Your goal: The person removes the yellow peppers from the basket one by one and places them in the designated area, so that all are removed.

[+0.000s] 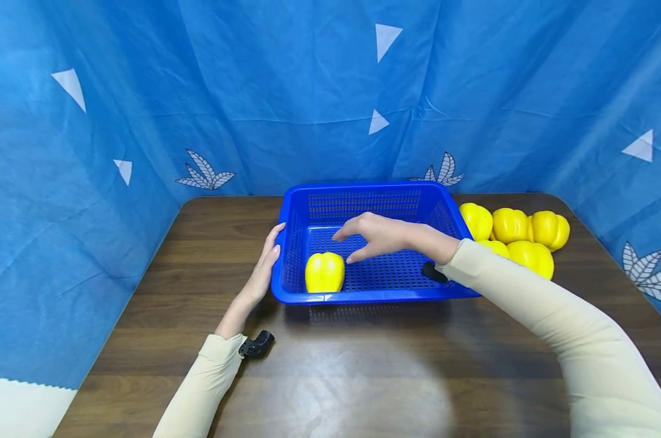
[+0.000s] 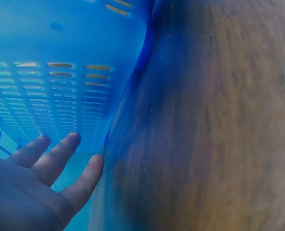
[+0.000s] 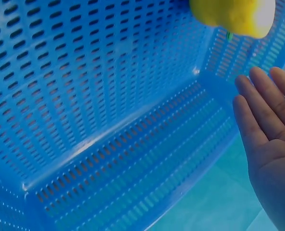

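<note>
A blue plastic basket [image 1: 374, 297] with slotted walls stands on the wooden table. One yellow bell pepper [image 1: 325, 272] is inside it, at the near left corner; the right wrist view also catches this bell pepper [image 3: 238, 14]. My left hand [image 1: 261, 271] rests against the basket's left side, its fingers extended along the wall, as the left wrist view [image 2: 51, 178] confirms. Over the basket's inside hovers my right hand [image 1: 379, 234], thumb and fingers spread apart and holding nothing, just right of the pepper. In the right wrist view the right hand's [image 3: 272, 120] palm is bare.
Several more yellow bell peppers [image 1: 532, 258] lie in a cluster on the table right of the basket, partly hidden by the right sleeve. A blue patterned curtain [image 1: 308, 91] hangs behind the wooden table [image 1: 330, 371] and along its sides.
</note>
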Tool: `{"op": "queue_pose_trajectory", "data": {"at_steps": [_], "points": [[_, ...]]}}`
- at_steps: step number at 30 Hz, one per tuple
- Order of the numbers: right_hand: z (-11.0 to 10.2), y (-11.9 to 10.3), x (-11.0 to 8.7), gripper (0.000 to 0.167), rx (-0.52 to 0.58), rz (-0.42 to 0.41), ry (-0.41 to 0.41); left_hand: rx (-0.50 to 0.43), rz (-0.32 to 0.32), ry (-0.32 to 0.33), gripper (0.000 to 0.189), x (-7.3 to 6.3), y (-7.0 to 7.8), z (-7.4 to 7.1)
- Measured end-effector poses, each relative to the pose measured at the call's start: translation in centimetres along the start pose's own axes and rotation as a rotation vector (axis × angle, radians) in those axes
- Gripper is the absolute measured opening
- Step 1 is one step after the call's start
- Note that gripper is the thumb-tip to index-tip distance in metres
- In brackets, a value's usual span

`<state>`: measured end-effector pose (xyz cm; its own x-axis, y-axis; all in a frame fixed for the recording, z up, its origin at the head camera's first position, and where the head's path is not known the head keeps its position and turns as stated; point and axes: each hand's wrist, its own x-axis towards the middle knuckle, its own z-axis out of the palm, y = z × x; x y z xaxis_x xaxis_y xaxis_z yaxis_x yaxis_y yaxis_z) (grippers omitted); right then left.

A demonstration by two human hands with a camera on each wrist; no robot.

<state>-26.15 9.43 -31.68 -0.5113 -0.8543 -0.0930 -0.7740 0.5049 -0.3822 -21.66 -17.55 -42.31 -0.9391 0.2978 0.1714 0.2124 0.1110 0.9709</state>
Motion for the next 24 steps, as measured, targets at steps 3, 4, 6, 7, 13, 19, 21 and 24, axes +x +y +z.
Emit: {"op": "queue_pose_trajectory", "data": {"at_steps": [3, 4, 6, 7, 13, 19, 21, 24], "points": [[0.5, -0.3, 0.4, 0.049, 0.001, -0.013, -0.03, 0.001, 0.001, 0.007, 0.052, 0.0, 0.0, -0.1], [0.6, -0.4, 0.6, 0.05, 0.002, -0.015, -0.04, 0.006, -0.001, 0.008, 0.052, -0.1, 0.0, -0.1], [0.8, -0.6, 0.8, 0.051, 0.004, -0.019, -0.057, 0.008, -0.001, 0.007, 0.052, -0.1, 0.0, -0.1], [0.9, -0.7, 0.8, 0.052, 0.006, -0.019, -0.066, 0.011, -0.001, 0.004, 0.052, -0.1, 0.1, -0.1], [1.4, -1.3, 1.4, 0.054, -0.036, -0.072, -0.097, 0.022, -0.005, 0.005, 0.053, -0.2, 0.1, 0.0], [1.8, -1.8, 1.7, 0.054, -0.08, -0.034, -0.143, 0.036, -0.019, 0.005, 0.052, -0.3, 0.2, 0.2], [1.8, -1.9, 1.8, 0.056, -0.1, -0.01, -0.155, 0.039, -0.022, 0.006, 0.052, -0.4, 0.3, 0.3], [1.9, -2.1, 1.9, 0.059, -0.128, 0.018, -0.165, 0.035, -0.021, 0.006, 0.053, -0.4, 0.3, 0.4]]}}
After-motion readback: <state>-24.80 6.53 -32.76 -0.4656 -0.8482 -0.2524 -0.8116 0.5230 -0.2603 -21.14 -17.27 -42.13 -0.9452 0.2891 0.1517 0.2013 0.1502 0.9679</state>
